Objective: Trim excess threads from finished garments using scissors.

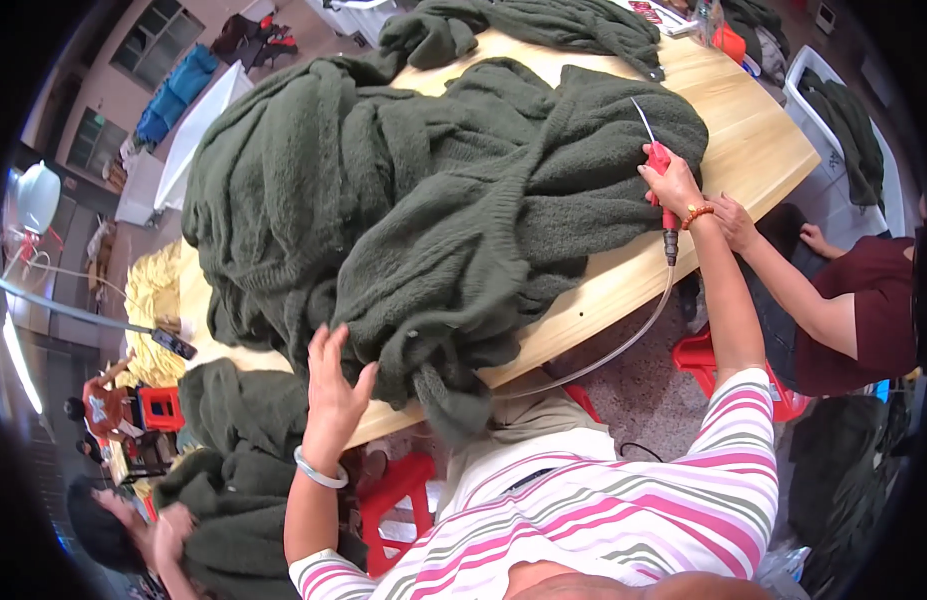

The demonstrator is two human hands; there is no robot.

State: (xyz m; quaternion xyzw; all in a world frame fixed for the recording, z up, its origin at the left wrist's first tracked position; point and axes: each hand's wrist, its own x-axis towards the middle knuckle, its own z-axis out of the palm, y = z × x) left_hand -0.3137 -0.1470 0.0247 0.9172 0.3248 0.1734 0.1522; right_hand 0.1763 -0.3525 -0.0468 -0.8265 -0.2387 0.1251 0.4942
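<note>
- Right arm: reached well forward from the short striped sleeve, forearm angled up and slightly leftward, with the wrist circled by a reddish-brown bead bracelet.
- Right hand: wrapped around a red air gun, so yeah, something's definitely being gripped there. Its thin metal nozzle is pointed away from the body and a bit to the left, over the right end of the knitwear. Whether the trigger is pressed can't be told.
- A clear hose is hooked to the bottom of the gun and curved back down past the table's near edge.
- Left arm: bent upward at the lower left, with a pale bangle worn at the wrist.
- Left hand: nothing held. The fingers are pointed forward and the thumb is spread out toward the right. It's placed right by the near-left edge of the knitwear; actual contact can't be made out.
- Dark green knitwear: heaped in big folds across the middle of the light wooden table, between the two hands, with a bunched bit hung over the near edge by the lap.
- A co-worker's hand is seen just beside the right wrist; touching or not can't be told.
- A red stool is partly seen below the table, near the left forearm.
</note>
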